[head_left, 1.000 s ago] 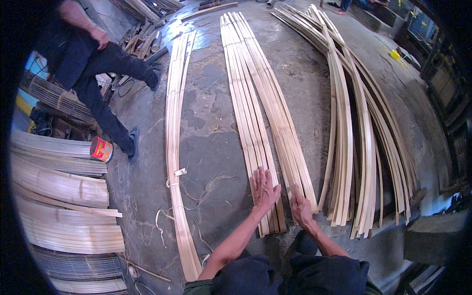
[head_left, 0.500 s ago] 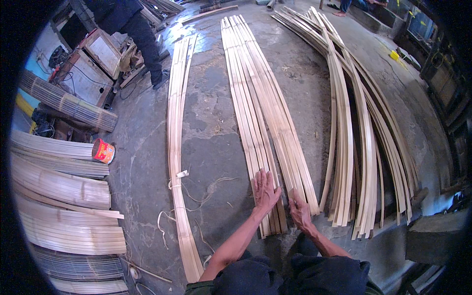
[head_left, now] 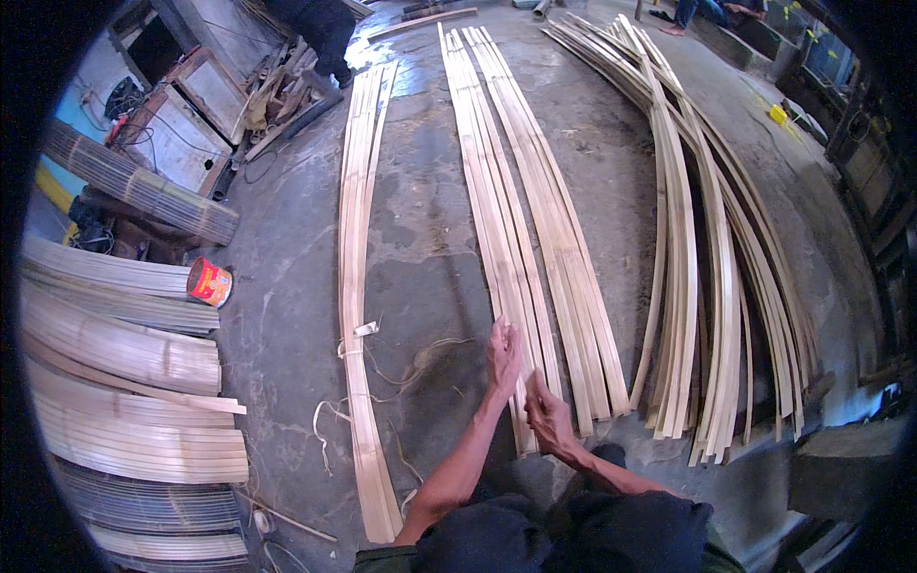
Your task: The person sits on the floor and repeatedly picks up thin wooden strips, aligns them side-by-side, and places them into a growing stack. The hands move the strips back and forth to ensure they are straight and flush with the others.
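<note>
A long group of pale bamboo strips (head_left: pixel 480 162) runs away from me across the floor. On its left edge, near the close end, my left hand (head_left: pixel 504 359) is turned on its side with fingers curled against the strips. My right hand (head_left: pixel 551 416) grips the opposite edge a little nearer to me, thumb side up. Between both hands the strips are squeezed into a narrow bundle. Just to the right lies a second group of strips (head_left: pixel 559 229), apart from the first and untouched. The fingertips of both hands are partly hidden.
Left of me lies a narrow strip bundle (head_left: pixel 355 239) with a loose tie (head_left: pixel 325 425). A crossed heap of strips (head_left: pixel 678 239) is on the right. Rolled slats (head_left: pixel 134 439) and a red tin (head_left: pixel 209 282) line the left side. A person's dark-clothed legs (head_left: pixel 320 33) stand far back.
My left hand went from flat on the strips to their left edge. My right hand moved left from the second group onto the first, which is now narrower. The person at the back has shifted away.
</note>
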A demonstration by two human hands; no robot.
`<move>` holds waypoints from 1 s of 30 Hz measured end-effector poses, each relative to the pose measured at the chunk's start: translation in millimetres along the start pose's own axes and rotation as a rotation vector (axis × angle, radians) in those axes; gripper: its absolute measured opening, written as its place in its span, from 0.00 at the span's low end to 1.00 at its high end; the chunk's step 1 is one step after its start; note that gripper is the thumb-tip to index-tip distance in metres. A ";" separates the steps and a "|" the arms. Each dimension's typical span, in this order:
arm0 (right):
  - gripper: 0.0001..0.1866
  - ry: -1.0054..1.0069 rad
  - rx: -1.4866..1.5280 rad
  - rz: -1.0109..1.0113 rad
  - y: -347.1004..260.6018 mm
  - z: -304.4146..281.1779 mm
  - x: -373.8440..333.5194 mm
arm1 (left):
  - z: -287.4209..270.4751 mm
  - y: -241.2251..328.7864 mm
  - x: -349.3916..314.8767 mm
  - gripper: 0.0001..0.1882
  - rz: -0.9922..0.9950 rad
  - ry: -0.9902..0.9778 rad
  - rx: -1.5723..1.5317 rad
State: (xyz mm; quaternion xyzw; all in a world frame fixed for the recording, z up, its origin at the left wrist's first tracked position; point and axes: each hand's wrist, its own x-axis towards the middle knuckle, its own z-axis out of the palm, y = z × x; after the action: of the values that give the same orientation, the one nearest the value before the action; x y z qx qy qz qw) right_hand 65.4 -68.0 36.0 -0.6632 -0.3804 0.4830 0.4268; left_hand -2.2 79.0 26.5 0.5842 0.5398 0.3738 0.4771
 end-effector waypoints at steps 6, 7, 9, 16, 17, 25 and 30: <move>0.26 -0.041 0.123 -0.091 24.6 68.6 10.6 | -33.0 -34.3 8.9 0.31 -0.172 0.045 0.070; 0.26 -0.032 0.117 -0.100 35.6 73.2 12.1 | -31.5 -45.7 9.7 0.30 -0.112 0.060 0.117; 0.27 -0.070 0.084 -0.067 32.9 66.4 5.3 | -29.1 -44.2 4.3 0.29 -0.005 0.075 0.218; 0.38 -0.265 -0.321 -0.097 13.3 49.4 4.4 | -41.1 -79.3 8.7 0.28 -0.077 -0.004 0.218; 0.40 -0.281 -0.362 -0.100 15.2 48.8 6.8 | -39.9 -80.3 7.4 0.27 -0.058 0.010 0.235; 0.41 -0.303 -0.441 -0.166 29.9 40.8 18.5 | -41.5 -62.7 7.3 0.30 0.068 -0.022 0.423; 0.44 -0.315 -0.442 -0.217 21.4 39.6 7.7 | -47.3 -63.7 6.0 0.32 0.030 -0.068 0.515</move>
State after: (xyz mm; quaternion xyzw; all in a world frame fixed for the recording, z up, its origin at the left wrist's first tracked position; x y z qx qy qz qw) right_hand 31.0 -60.5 6.9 -0.6122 -0.6067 0.4370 0.2570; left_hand -63.8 89.7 -22.6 0.7067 0.5920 0.2110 0.3249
